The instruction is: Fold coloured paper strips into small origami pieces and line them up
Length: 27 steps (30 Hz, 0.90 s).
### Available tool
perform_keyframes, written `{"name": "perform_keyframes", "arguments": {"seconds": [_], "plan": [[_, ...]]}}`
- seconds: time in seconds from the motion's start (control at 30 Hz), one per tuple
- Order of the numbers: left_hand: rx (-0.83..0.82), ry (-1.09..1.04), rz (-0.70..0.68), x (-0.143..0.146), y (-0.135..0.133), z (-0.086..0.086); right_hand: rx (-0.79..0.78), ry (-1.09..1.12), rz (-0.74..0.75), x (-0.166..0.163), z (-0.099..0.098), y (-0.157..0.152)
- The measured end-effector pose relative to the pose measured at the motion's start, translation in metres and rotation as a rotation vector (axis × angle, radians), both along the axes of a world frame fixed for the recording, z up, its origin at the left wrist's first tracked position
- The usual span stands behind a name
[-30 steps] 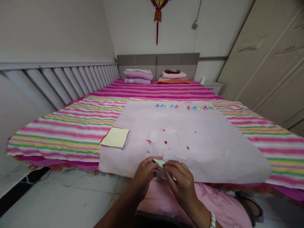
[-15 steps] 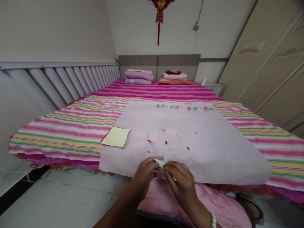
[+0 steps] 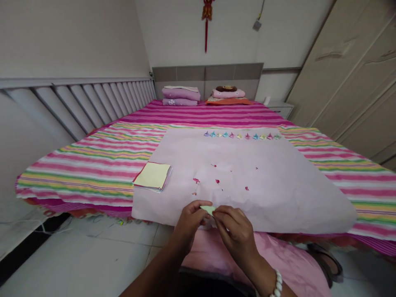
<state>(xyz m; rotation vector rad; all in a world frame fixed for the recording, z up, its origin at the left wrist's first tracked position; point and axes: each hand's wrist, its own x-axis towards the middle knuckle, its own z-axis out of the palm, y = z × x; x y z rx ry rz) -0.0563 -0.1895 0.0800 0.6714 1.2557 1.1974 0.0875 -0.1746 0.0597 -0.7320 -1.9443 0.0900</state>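
A small folded piece of pale green paper is pinched between my two hands, just above the near edge of a white sheet. My left hand grips its left end between thumb and fingers. On the right end, the fingertips of my right hand are closed; part of the paper is hidden behind them. To the left lies a stack of square paper with a pale yellow sheet on top. Along the far edge of the white sheet stands a row of small coloured folded paper pieces.
Several small red marks show on the white sheet, which lies over a striped bedspread. Folded purple bedding and a pink stack rest by the headboard. A pink cloth covers my lap.
The folded paper has tilted to lie flatter between my fingers, and my left fingers have shifted slightly on it. The camera view has dipped a little.
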Motion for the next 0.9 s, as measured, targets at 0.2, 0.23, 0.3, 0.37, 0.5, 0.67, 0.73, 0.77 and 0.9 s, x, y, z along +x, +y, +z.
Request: {"name": "perform_keyframes", "arguments": {"seconds": [0.2,0.23,0.3,0.37,0.5,0.67,0.73,0.77,0.9], "plan": [[0.03,-0.028,0.012,0.002,-0.001,0.001,-0.016,0.017,-0.004,-0.002,0.0,-0.001],[0.03,-0.044,0.015,0.002,-0.002,0.001,-0.019,0.011,-0.002,-0.003,-0.001,-0.001],[0.033,-0.058,0.016,0.002,-0.002,0.001,-0.042,0.009,0.002,-0.004,-0.003,-0.002],[0.031,-0.03,0.014,0.002,-0.001,-0.001,-0.078,0.023,0.007,-0.005,-0.004,-0.003],[0.064,0.054,0.005,0.0,0.0,-0.005,-0.142,0.074,0.03,-0.005,-0.005,-0.003],[0.104,0.085,-0.029,-0.002,-0.002,-0.009,-0.202,0.14,0.031,-0.004,-0.002,-0.004],[0.117,0.095,-0.031,-0.002,-0.003,-0.01,-0.195,0.133,0.017,-0.004,-0.002,-0.004],[0.121,0.094,-0.03,-0.002,-0.003,-0.011,-0.188,0.129,0.013,-0.004,-0.002,-0.004],[0.118,0.076,-0.03,-0.002,-0.003,-0.011,-0.147,0.124,0.003,-0.005,-0.005,-0.003]]}}
